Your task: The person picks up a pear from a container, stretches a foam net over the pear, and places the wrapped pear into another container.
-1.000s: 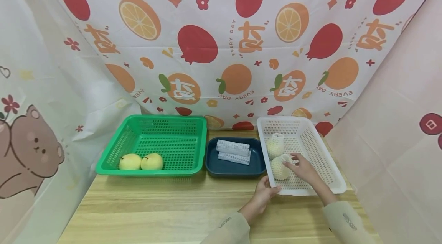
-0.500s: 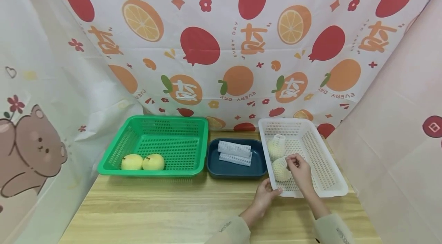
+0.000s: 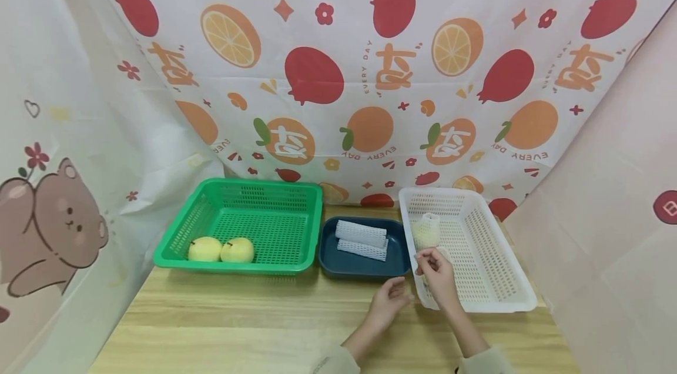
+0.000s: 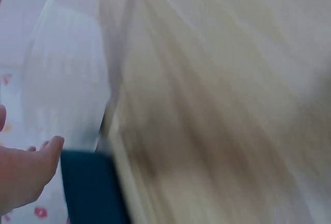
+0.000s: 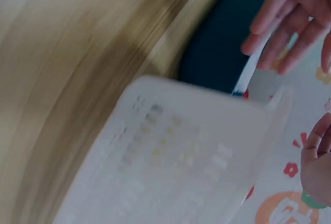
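The left hand lets go of the white basket

A cloth [image 3: 359, 83] with fruit drawings hangs behind the blue tray [image 3: 338, 259], and the wooden tabletop [image 3: 238, 315] is under it. The green basket [image 3: 264, 227] is just left of the blue tray. The white basket [image 3: 478, 244] is just right of it.

Half a second ago, the left hand [image 3: 387, 303] was on the corner of the white basket. Now it is off, over the tabletop in front of the blue tray, with loose fingers and nothing in it. The right hand [image 3: 439, 280] has moved left, nearer to the blue tray, but it is over the white basket. Its fingers bend loosely, and I see nothing in them. The two hands are near each other but apart.

The fruits look the same as before. Two bare yellow fruits [image 3: 237, 250] sit left of the blue tray, in the green basket. Right of the tray, in the white basket, is one net-covered fruit [image 3: 426, 234]. The other wrapped fruit [image 3: 443, 252] is mostly hidden by the right hand. Two white foam nets [image 3: 362, 234] lie flat inside the blue tray.

I think the work on the hidden fruit may be done, since no hand steadies the basket now.
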